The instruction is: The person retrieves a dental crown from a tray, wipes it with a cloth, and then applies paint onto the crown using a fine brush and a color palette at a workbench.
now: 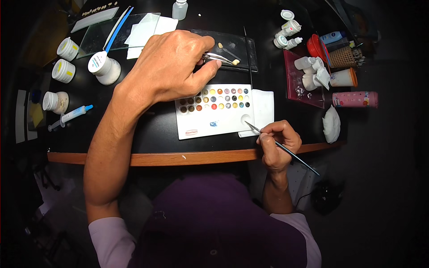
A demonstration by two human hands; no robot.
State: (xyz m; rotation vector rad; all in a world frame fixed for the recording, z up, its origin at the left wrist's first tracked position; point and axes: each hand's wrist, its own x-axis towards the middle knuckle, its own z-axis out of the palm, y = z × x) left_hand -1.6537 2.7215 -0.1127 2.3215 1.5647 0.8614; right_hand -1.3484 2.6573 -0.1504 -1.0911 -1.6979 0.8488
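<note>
My left hand [172, 67] is closed around metal tweezers [218, 57], reaching over the far side of the palette. At the tweezers' tips is a small cream tooth crown [235, 62], above or on a dark slab [251, 52]; I cannot tell which. A second small tooth-coloured piece [220, 45] lies on that slab. My right hand [280, 142] pinches a thin dark-handled brush [296, 156]. Its tip is at a shallow round well [245, 119] in the white palette [196, 123]. Rows of coloured paint pots fill the palette's far half, partly hidden by my left hand.
Under the palette's right side lies a folded white tissue [263, 109]. White-lidded jars [64, 71] and a syringe [73, 114] stand or lie at left, near a glass plate [94, 38]. On the right are a pink tray [295, 80] with small bottles and a crumpled white wad [331, 124].
</note>
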